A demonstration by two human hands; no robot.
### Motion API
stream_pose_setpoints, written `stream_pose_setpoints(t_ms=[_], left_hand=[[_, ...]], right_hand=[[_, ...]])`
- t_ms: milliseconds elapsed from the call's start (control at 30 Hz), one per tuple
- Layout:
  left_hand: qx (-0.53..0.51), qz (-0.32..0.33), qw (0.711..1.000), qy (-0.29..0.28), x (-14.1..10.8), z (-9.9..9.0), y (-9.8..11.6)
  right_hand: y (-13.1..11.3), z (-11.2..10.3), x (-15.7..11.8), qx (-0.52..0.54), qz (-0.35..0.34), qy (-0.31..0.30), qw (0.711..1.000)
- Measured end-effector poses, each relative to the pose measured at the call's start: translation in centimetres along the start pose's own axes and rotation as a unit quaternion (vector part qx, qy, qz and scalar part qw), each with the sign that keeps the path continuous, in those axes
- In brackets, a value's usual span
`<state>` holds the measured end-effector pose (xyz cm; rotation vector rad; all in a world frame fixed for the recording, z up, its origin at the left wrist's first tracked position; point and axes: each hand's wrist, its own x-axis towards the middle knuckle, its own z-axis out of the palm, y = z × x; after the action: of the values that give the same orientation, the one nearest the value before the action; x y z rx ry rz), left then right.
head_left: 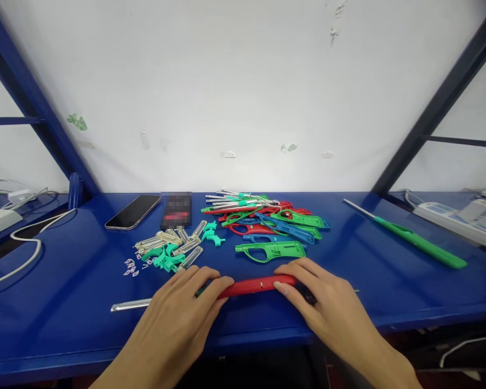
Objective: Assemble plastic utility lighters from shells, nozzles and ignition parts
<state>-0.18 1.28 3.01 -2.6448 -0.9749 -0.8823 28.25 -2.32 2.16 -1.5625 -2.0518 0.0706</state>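
Red lighter body (251,286) between both hands' closed grips, seemingly pinched at its ends

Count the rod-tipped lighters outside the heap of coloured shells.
2. A red lighter is held by the left hand and right hand, its metal rod showing past the left. A green lighter lies on the desk's right.
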Motion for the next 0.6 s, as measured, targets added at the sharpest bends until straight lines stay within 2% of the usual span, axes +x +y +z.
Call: stream_pose_setpoints(t_ms=[333,467,533,600], left_hand=[[-0.056,0.02,0.998,-0.036,-0.7,0.3,-0.9],[-0.055,-0.015,0.997,-0.046,-1.2,0.4,-0.3],[-0.04,-0.028,0.998,-0.04,-0.9,0.7,0.2],[-0.037,-0.019,0.998,-0.048,-0.4,1.2,0.8]], right_hand=[[-0.2,-0.1,0.1,0.075,0.016,0.03,0.997],[-0.3,-1.2,-0.1,0.14,0.013,0.098,0.985],[-0.7,-2.2,-0.2,0.222,0.035,0.138,0.965],[-1.5,-3.4,-0.1,0.361,0.052,0.18,0.913]])
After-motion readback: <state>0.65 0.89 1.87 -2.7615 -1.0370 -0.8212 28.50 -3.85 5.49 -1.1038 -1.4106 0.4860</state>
